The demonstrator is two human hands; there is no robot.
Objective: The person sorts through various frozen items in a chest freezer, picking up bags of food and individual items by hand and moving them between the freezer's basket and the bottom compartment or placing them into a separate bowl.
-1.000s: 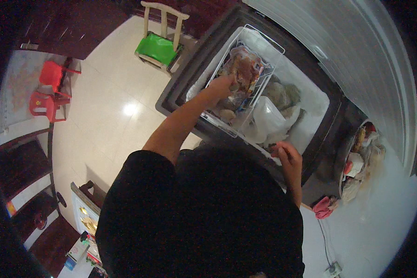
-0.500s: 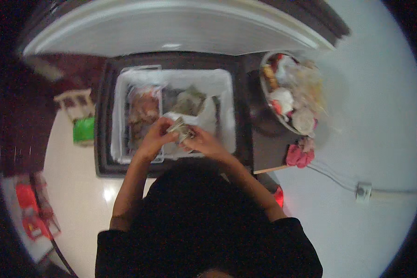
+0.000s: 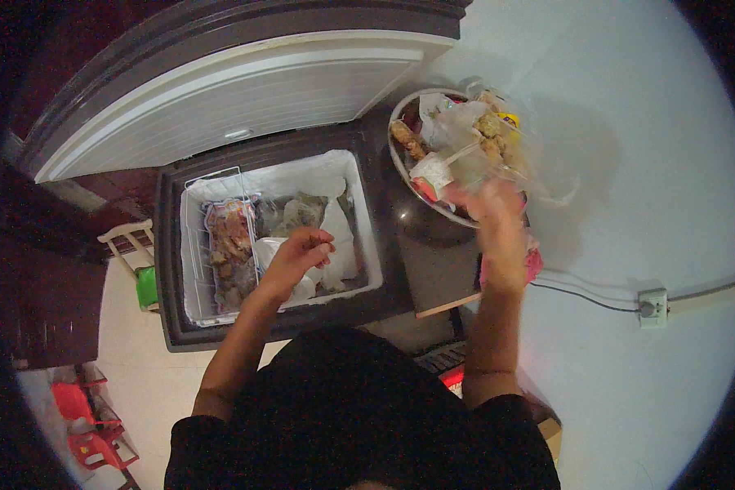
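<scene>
The freezer (image 3: 168, 282) has frosty white walls, a wire basket (image 3: 212, 175) and crumpled plastic bags (image 3: 340, 241). Filmy food bags (image 3: 492, 147) fill the round basin (image 3: 395, 149), on a smooth dark top (image 3: 434, 278) beside the pale wall (image 3: 621, 392). Above the freezer, the left hand (image 3: 304, 251) is loosely curled, released. Over the basin, the right hand (image 3: 496, 206) is blurred; its grip I cannot tell.
</scene>
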